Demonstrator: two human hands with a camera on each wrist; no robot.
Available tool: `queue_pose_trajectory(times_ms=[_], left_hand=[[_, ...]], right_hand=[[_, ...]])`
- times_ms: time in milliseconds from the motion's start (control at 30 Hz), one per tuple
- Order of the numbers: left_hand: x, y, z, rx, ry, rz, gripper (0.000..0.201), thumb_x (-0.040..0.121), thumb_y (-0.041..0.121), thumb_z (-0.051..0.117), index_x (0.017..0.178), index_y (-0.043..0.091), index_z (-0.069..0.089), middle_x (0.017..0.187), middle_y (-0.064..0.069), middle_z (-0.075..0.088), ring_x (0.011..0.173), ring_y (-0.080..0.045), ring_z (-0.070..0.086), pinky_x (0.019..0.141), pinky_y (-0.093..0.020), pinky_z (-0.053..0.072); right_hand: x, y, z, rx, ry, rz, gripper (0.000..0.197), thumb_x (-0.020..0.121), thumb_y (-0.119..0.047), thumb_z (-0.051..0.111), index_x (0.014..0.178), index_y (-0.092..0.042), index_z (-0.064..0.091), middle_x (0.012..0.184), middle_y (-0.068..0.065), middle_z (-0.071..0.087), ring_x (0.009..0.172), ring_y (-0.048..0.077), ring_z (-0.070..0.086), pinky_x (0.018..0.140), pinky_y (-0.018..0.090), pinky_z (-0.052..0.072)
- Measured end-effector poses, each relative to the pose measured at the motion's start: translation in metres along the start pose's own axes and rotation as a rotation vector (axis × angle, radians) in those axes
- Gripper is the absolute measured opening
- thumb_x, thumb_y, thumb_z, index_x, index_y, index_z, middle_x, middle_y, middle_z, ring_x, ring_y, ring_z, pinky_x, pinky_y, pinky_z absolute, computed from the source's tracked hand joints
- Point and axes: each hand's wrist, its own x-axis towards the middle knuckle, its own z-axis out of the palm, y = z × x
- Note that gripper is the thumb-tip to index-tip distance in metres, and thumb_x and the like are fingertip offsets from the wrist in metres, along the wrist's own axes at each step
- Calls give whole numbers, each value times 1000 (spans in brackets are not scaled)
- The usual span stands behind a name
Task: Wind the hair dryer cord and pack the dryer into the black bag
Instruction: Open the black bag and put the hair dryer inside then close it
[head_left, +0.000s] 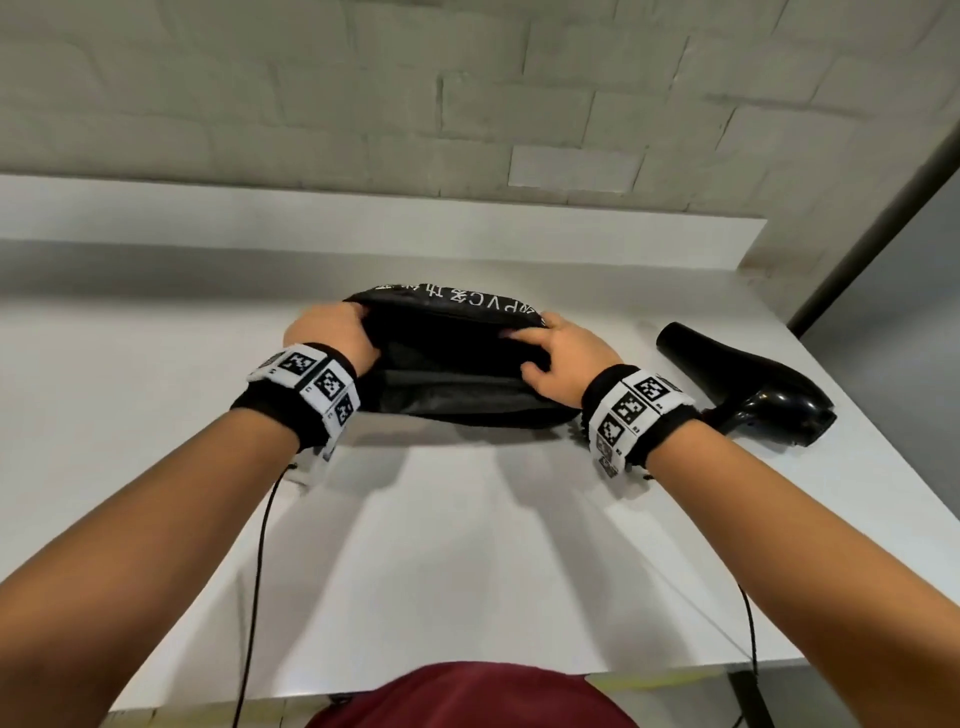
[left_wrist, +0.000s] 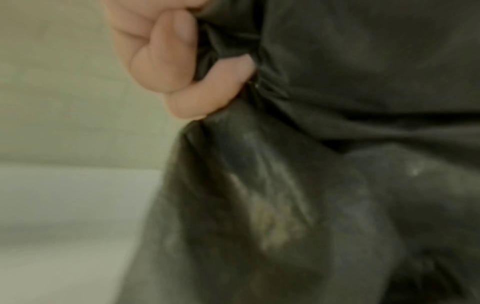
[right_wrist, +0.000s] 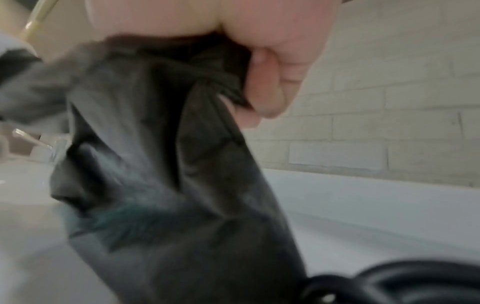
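Observation:
The black bag (head_left: 447, 364) with white lettering lies on the white table (head_left: 467, 545), its mouth pulled open toward me. My left hand (head_left: 332, 332) grips the bag's left rim; in the left wrist view its fingers (left_wrist: 179, 67) pinch the black fabric (left_wrist: 337, 144). My right hand (head_left: 561, 358) grips the right rim, fingers (right_wrist: 267, 88) curled into the cloth (right_wrist: 168, 164). The black hair dryer (head_left: 748, 384) lies on the table to the right of the bag, nozzle pointing away. A coil of its cord (right_wrist: 405, 283) shows at the bottom of the right wrist view.
A pale brick wall (head_left: 467, 93) rises behind a raised ledge (head_left: 363, 218) at the table's back. The table's right edge (head_left: 883, 415) runs close past the dryer. Thin black wires (head_left: 260, 571) hang from both wristbands.

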Motion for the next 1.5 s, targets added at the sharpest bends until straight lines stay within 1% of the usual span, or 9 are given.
queue_pose_trajectory(times_ms=[133,300,467,633,800,933,1067,1233,1500], left_hand=[[-8,6,7,172,-135,49,39,84,22,49,122,22,53,117,-13,41,93,-35,60,83,-39,49],[-37,7,17,328,-151,339,70,89,15,40,142,52,12,121,-13,31,69,-25,50,66,-33,44],[-46,-3,7,204,-128,365,76,84,20,51,144,49,14,125,-13,26,69,-30,56,74,-32,51],[-29,-7,9,-168,-318,224,100,74,24,69,147,41,2,113,-13,35,85,-34,54,92,-34,49],[-17,-3,20,-224,-333,191,109,72,21,68,148,34,-8,125,-23,48,104,-37,58,95,-36,48],[-16,5,20,-247,-298,178,104,75,19,66,149,29,-6,129,-26,45,106,-39,58,96,-34,47],[-20,18,20,-255,-284,180,104,75,23,67,149,30,-5,127,-26,44,106,-40,56,99,-38,46],[-29,36,16,-287,-266,183,97,78,18,63,150,28,-1,125,-27,41,103,-42,55,95,-38,45],[-42,59,16,-333,-283,175,94,81,17,61,150,27,-2,131,-27,37,109,-43,53,95,-37,43]], right_hand=[[3,-3,-1,-123,-20,145,57,75,-19,63,127,-23,39,124,15,36,90,37,58,74,36,46],[15,-1,-8,-208,-80,332,80,74,-17,64,137,-35,19,128,17,31,76,31,50,64,35,43],[24,-1,0,-263,-122,353,82,76,-11,58,138,-40,13,128,16,31,69,28,47,61,33,40],[24,0,7,-315,-23,258,69,79,-3,53,136,-34,28,140,16,20,90,33,60,68,34,42],[19,25,1,204,22,86,43,78,-18,65,119,-29,58,151,10,9,128,32,41,111,33,32],[5,32,-16,385,186,85,27,82,-23,63,108,-26,65,147,8,23,131,20,37,105,19,24],[-9,51,-25,398,284,298,28,83,-24,58,110,-22,60,134,12,37,113,29,52,103,35,40],[-41,73,-23,38,57,723,56,79,-45,56,127,-17,44,132,17,32,119,39,40,94,43,42],[-71,86,5,-40,-112,1004,110,58,-81,52,142,-23,12,133,24,28,112,35,48,75,33,43]])
